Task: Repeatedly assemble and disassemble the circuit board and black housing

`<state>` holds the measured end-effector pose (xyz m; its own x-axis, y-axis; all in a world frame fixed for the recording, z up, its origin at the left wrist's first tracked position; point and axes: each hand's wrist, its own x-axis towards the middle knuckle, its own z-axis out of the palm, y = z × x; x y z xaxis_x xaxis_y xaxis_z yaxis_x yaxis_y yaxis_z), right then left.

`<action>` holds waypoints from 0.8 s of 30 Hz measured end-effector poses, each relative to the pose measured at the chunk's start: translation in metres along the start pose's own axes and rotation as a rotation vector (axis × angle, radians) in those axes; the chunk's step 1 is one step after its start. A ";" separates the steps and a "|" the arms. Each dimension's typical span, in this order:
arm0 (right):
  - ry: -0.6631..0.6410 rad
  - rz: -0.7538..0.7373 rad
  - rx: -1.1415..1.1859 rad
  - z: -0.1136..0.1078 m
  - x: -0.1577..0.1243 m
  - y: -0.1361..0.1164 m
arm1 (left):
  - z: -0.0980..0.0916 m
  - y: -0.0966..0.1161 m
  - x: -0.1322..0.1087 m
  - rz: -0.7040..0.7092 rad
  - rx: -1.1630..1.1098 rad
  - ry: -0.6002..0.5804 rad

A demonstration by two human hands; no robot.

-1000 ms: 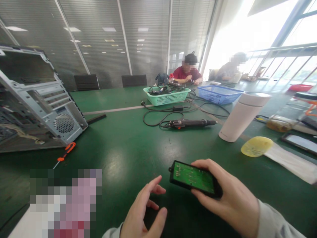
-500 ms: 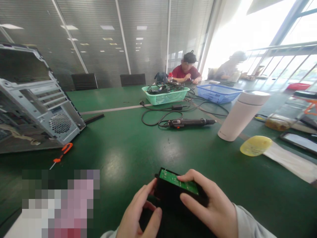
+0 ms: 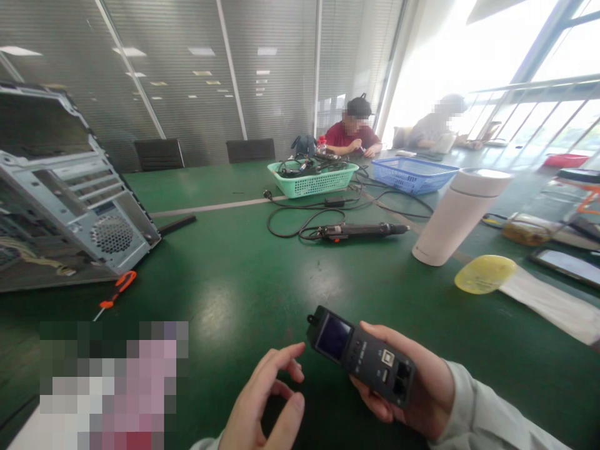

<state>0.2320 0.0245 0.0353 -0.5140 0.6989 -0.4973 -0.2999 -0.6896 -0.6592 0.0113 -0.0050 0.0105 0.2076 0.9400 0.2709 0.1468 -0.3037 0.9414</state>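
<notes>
- Our left hand (image 3: 262,390) curls loosely, thumb (image 3: 290,415) and index finger (image 3: 284,357) apart.
- Our right hand (image 3: 431,390) grips, its forearm (image 3: 487,409) slanting in from the right.

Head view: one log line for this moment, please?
Right hand: holds black handheld device, screen visible | Left hand: open beside device | Electric screwdriver: lies on green table

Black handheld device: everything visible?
The black device is oblong, plastic by its look: dark screen at one end, small tab beyond, unreadable pale lettering, square port, smaller slot, dark sockets at the other end. The right hand grips it tilted over the table, screen facing up; the left hand is close, apparently not touching.
</notes>
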 end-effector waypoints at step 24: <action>0.223 -0.978 -1.245 0.007 -0.017 0.009 | -0.002 0.000 0.004 0.051 0.234 0.046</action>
<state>0.2323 0.0057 0.0420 -0.3708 0.8481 0.3786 0.4411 0.5195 -0.7318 0.0105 -0.0014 0.0114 0.1771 0.9270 0.3306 0.3584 -0.3735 0.8556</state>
